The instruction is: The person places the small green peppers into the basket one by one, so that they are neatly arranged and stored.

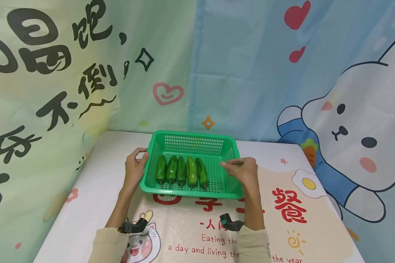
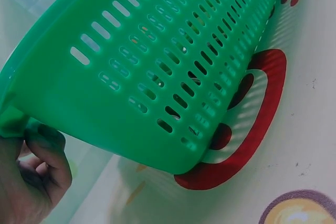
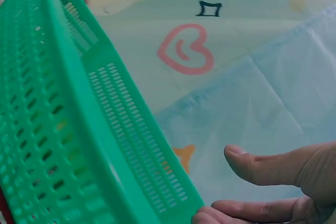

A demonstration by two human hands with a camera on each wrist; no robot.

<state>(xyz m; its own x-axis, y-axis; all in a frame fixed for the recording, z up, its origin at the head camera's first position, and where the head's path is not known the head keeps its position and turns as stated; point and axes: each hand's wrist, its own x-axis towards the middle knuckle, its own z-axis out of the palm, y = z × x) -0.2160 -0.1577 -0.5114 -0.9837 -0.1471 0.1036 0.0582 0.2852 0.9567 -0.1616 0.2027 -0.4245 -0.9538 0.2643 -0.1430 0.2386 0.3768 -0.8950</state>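
Observation:
A green plastic basket (image 1: pixel 191 194) with slotted walls sits on the table in the head view. Several green peppers (image 1: pixel 181 171) lie inside it, side by side in a row left of the middle. At the basket's left end my left hand (image 1: pixel 136 165) grips the rim, its fingers curled at the edge in the left wrist view. My right hand (image 1: pixel 245 170) is at the right end, over the rim in the head view. Thumb and fingers (image 3: pixel 257 209) stand apart in the right wrist view, the fingertips close to the basket's edge, with nothing held between them.
A printed cloth (image 1: pixel 197 237) with red lettering and cartoon drawings covers the table under and in front of the basket. Behind and at the left hang printed curtains (image 1: pixel 243 84) reaching the table's back edge. Each wrist wears a black camera strap (image 1: pixel 133 226).

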